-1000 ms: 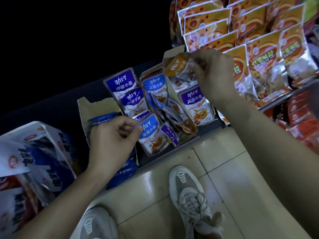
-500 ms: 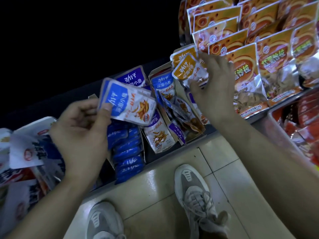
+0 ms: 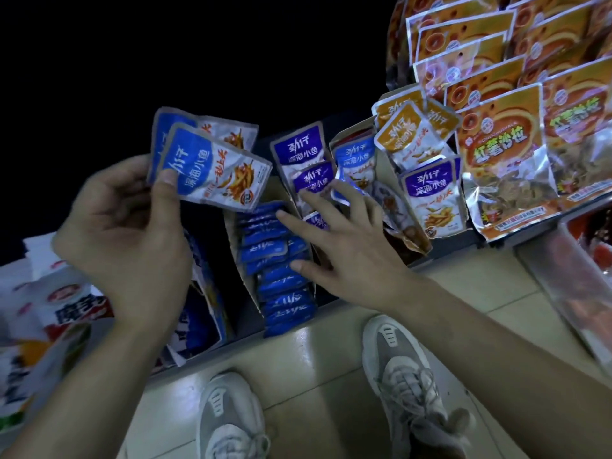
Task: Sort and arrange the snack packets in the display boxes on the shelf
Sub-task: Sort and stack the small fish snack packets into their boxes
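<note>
Fingers pinching glossy blue packets

Right hand hides part of purple pkts; white bags cut off at left edge.

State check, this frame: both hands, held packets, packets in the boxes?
light-blue packets: two, fanned, held up off the shelf
left hand: grips the light-blue packets, thumb on the front one
purple packets: upright in their box
right hand: fingers spread at the purple packets, holds nothing
dark-blue packets: on edge, packed in a row in their box
orange packets: upright
</note>
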`<action>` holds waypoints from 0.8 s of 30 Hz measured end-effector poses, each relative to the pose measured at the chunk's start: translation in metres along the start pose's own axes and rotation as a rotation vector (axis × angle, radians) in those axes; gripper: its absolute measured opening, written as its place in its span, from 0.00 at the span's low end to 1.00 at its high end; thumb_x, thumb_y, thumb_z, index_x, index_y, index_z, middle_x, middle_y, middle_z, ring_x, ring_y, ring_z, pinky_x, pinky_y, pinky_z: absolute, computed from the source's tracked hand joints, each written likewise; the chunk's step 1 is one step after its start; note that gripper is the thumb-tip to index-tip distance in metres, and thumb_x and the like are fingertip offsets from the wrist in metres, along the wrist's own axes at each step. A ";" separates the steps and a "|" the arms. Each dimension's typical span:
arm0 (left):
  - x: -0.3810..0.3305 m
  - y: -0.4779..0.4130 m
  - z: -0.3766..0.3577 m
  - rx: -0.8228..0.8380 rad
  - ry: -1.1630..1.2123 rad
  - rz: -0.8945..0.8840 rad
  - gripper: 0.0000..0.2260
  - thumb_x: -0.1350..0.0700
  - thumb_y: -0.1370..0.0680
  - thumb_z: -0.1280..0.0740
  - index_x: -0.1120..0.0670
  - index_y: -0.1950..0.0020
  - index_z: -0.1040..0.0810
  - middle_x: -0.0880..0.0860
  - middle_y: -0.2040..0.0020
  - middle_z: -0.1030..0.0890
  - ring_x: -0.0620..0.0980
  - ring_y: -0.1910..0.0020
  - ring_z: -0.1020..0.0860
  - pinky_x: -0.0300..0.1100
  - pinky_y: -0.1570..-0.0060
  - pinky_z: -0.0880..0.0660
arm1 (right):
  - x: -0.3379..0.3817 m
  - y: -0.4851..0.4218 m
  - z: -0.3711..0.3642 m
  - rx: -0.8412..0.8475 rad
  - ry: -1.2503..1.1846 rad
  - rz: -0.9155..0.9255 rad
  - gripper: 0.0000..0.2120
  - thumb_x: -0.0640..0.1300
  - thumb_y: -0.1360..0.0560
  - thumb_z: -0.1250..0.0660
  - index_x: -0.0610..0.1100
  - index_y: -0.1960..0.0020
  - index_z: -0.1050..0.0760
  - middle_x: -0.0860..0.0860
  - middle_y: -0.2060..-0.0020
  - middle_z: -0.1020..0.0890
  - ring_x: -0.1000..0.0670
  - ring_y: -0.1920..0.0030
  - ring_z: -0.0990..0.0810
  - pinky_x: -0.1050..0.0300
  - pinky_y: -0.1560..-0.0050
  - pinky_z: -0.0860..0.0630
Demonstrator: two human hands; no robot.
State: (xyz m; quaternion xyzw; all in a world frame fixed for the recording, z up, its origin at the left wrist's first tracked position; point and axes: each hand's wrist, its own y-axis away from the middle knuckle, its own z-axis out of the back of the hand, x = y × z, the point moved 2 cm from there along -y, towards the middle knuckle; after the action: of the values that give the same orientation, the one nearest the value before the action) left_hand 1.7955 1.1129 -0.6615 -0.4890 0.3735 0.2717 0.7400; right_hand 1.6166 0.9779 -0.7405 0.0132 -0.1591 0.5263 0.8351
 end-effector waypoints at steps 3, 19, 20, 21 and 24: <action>0.000 -0.006 0.002 0.005 -0.017 -0.022 0.04 0.51 0.18 0.31 0.45 0.44 0.24 0.36 0.52 0.17 0.42 0.50 0.17 0.37 0.49 0.23 | -0.001 0.002 -0.004 0.018 0.031 -0.012 0.31 0.65 0.22 0.43 0.58 0.22 0.41 0.50 0.23 0.38 0.37 0.23 0.47 0.36 0.30 0.43; 0.018 -0.006 -0.007 0.138 -0.085 -0.032 0.06 0.56 0.18 0.31 0.56 0.42 0.19 0.45 0.51 0.18 0.37 0.51 0.19 0.35 0.51 0.23 | -0.001 0.006 -0.011 -0.017 0.001 -0.022 0.37 0.64 0.26 0.36 0.56 0.21 0.44 0.53 0.29 0.27 0.39 0.21 0.49 0.38 0.30 0.46; 0.019 -0.003 -0.008 0.183 -0.101 -0.013 0.06 0.57 0.18 0.31 0.56 0.42 0.19 0.43 0.51 0.18 0.34 0.52 0.19 0.32 0.51 0.24 | -0.001 0.007 -0.012 -0.015 0.000 -0.021 0.37 0.64 0.26 0.36 0.56 0.20 0.44 0.53 0.29 0.27 0.39 0.21 0.49 0.38 0.30 0.46; 0.020 0.000 -0.008 0.219 -0.116 0.002 0.06 0.58 0.18 0.31 0.56 0.43 0.18 0.42 0.51 0.19 0.33 0.52 0.20 0.30 0.51 0.24 | -0.002 0.007 -0.012 -0.012 -0.002 -0.022 0.37 0.64 0.26 0.37 0.56 0.21 0.43 0.53 0.29 0.27 0.39 0.21 0.49 0.38 0.30 0.46; 0.018 0.008 -0.008 0.298 -0.144 0.043 0.05 0.60 0.19 0.31 0.53 0.44 0.19 0.39 0.52 0.19 0.31 0.54 0.20 0.27 0.52 0.25 | -0.002 0.007 -0.013 -0.012 -0.002 -0.022 0.35 0.65 0.26 0.38 0.56 0.22 0.39 0.53 0.29 0.27 0.39 0.21 0.49 0.39 0.30 0.46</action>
State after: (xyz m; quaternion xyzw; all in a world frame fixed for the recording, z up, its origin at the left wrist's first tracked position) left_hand 1.7978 1.1094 -0.6823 -0.3449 0.3659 0.2633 0.8233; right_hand 1.6134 0.9816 -0.7547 0.0106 -0.1631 0.5160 0.8408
